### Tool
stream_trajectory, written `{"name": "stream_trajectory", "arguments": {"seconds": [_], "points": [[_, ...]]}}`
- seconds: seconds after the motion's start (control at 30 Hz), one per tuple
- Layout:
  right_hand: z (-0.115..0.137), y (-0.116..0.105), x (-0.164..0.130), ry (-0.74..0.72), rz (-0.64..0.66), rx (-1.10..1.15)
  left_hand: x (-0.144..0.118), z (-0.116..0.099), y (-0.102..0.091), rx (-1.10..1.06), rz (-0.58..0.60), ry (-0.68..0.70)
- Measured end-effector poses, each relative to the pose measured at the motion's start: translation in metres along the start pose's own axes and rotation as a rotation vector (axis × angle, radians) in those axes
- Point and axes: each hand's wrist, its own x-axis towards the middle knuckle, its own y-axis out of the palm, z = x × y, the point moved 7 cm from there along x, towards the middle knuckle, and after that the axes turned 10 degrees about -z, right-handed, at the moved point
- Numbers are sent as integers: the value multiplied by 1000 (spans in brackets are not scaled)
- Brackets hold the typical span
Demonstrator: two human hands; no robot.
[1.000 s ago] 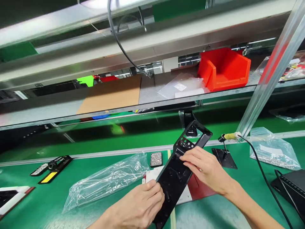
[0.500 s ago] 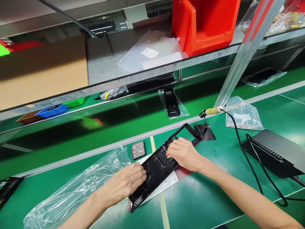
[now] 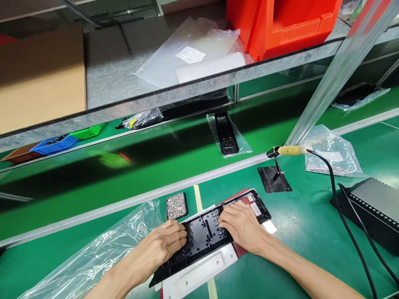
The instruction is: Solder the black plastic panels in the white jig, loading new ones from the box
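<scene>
I see both hands pressed flat on a long black plastic frame (image 3: 202, 236) in the lower middle of the frame. It lies at a slant on a white and red fixture plate (image 3: 199, 272) on the green bench top (image 3: 299, 232). My left hand (image 3: 158, 247) rests on the frame's lower left stretch, fingers extended and laid on top rather than curled around it. My right hand (image 3: 241, 226) sits just right of centre, fingertips down on the frame's ribbed inner face — open too, pressing, not gripping.

Touching the left forearm, an empty clear plastic bag (image 3: 93, 257) sprawls across the lower left. Just above the left hand lies a small tray of tiny screws (image 3: 176, 205), close to the frame's upper edge.

To the right of centre, a soldering iron (image 3: 288, 150) rests on a small black stand (image 3: 274, 179), its black cable (image 3: 343, 216) running down toward the lower right corner. Beyond it lies a bag of small parts (image 3: 332, 153), and at the right edge a black and grey box (image 3: 370, 207).

In the middle of the frame — on the conveyor belt (image 3: 93, 182) — another black part in a bag (image 3: 227, 133) lies. On the shelf above, a red bin (image 3: 280, 20) fills the upper right.
</scene>
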Motion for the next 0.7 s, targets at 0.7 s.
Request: {"name": "stream_trajectory", "arguments": {"seconds": [0.7], "points": [[-7,3,-11,161,132,133,-12,-1,10,-175,100,-263]]}}
